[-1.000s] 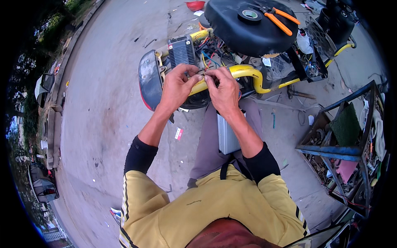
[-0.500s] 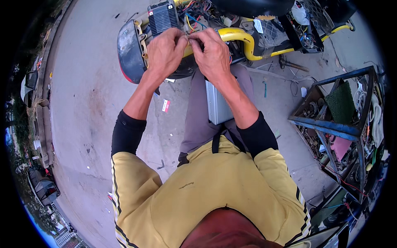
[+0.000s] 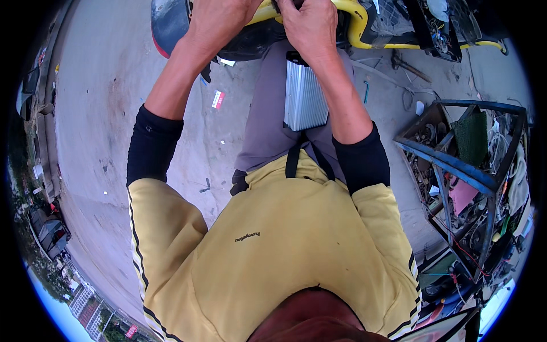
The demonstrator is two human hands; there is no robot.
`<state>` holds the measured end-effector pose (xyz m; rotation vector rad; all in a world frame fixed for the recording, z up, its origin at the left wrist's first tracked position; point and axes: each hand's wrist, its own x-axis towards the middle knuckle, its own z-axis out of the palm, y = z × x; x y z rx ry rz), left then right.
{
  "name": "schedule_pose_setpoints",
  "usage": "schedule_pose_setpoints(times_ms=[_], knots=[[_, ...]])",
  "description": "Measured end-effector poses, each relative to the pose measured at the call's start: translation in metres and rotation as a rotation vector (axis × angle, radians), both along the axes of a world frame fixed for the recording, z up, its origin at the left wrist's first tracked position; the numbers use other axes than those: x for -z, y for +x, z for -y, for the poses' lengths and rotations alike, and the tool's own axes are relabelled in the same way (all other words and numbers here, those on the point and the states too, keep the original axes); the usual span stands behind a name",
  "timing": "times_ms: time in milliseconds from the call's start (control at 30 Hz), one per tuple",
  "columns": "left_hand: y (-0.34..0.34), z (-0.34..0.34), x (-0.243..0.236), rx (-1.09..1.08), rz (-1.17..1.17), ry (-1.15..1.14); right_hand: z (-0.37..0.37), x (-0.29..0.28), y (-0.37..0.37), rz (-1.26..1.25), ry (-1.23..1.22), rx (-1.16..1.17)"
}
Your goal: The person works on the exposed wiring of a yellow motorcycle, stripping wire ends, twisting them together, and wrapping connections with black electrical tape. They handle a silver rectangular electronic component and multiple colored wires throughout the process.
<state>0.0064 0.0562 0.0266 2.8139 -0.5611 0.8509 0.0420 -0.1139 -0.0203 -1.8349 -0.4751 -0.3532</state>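
Both my hands are at the upper edge of the picture, over the yellow tubular frame [image 3: 358, 25] of a small vehicle. My left hand [image 3: 225, 20] is partly cut off by the edge, its fingers curled in toward the right hand. My right hand [image 3: 312, 27] has thumb and fingers pressed together beside a small dark piece. What either hand holds is too small or hidden to name. A silver finned metal box [image 3: 305, 100] with a black end rests on my lap below the right wrist. The vehicle's dark rounded rear part [image 3: 169, 23] lies left of my left hand.
To the right stands a blue metal-framed rack [image 3: 456, 165] heaped with scrap parts and cables. A hammer [image 3: 411, 65] lies on the concrete near the vehicle. A red and white packet [image 3: 218, 100] is on the ground to the left. An open black box with wires [image 3: 441, 34] sits at upper right.
The view has shifted, so my hands and the vehicle sit higher in the picture. The black finned box and loose wires beyond my hands have left view. More of the silver box shows.
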Motion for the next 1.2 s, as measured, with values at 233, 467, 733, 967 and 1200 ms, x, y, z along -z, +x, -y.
schedule_pose_setpoints(times_ms=[233,467,733,967,1200], knots=[[0.020,-0.001,0.017,-0.098,-0.106,-0.101,0.002,-0.001,0.001,0.012,-0.001,-0.019],[0.044,-0.022,0.027,-0.151,-0.862,-1.273,-0.005,-0.002,0.002,-0.006,-0.009,-0.030],[0.008,-0.004,0.016,-0.035,-0.024,-0.220,-0.002,0.004,0.010,-0.039,0.025,-0.058],[0.011,0.001,0.020,-0.122,0.025,0.026,-0.003,-0.022,0.001,-0.343,0.000,-0.048],[0.056,-0.033,0.075,0.271,-0.247,-0.267,0.007,-0.019,-0.001,0.095,-0.322,-0.073]])
